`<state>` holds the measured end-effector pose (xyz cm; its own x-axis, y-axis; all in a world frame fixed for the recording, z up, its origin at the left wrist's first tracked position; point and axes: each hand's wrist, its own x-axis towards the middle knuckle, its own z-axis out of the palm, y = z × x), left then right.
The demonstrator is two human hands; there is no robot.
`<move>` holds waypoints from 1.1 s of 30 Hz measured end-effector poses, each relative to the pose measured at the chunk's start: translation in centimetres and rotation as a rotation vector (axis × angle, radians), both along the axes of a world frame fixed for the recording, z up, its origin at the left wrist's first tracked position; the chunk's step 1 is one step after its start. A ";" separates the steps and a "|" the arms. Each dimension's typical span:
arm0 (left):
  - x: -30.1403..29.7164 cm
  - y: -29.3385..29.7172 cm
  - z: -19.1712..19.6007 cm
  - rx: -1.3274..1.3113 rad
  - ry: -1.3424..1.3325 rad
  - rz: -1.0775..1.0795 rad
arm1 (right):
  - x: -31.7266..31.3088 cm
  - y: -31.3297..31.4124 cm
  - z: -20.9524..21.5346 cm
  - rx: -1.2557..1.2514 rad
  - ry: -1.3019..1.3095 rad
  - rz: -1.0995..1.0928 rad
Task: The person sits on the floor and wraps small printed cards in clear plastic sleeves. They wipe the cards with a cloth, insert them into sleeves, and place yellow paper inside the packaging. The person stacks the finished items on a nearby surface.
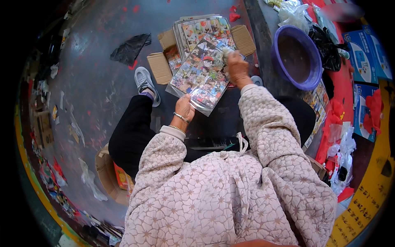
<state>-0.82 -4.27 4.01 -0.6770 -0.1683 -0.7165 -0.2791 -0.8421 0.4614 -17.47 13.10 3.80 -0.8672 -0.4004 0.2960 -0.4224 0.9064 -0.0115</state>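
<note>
A colourful printed picture sheet in a clear plastic sleeve [199, 76] lies tilted in front of me, over an open cardboard box. My left hand [184, 109] grips the sleeve near its lower left edge, thumb on top. My right hand [238, 68] is closed over the sheet's right side, slightly blurred. Something small and pale shows at its fingertips, too indistinct to name. Beyond the sheet, a stack of similar printed sheets [205, 28] rests on the box, whose brown flaps [159, 68] spread out at the sides.
To the right stands a purple basin [306, 84] holding dark liquid, with plastic bags [294, 14] behind it. Blue boxes [362, 57] line the far right. A black plastic piece [131, 48] lies on the floor at left. Another cardboard box [106, 175] sits by my left leg.
</note>
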 end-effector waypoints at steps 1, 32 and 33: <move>0.2 0.2 0.4 0.006 -0.020 0.017 | -1.3 1.2 -0.2 -0.003 0.038 -0.105; -1.4 -0.9 2.3 0.085 0.230 0.078 | -4.9 -2.0 7.7 -0.657 0.077 -0.302; -1.2 -0.5 1.0 0.171 0.173 0.018 | -4.7 -2.9 8.4 -0.664 0.020 -0.243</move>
<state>-2.03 -4.80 4.99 -0.7901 -0.0677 -0.6092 -0.1924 -0.9162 0.3514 -22.20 10.19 12.23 -0.9012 0.0749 0.4269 -0.2143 0.7790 -0.5893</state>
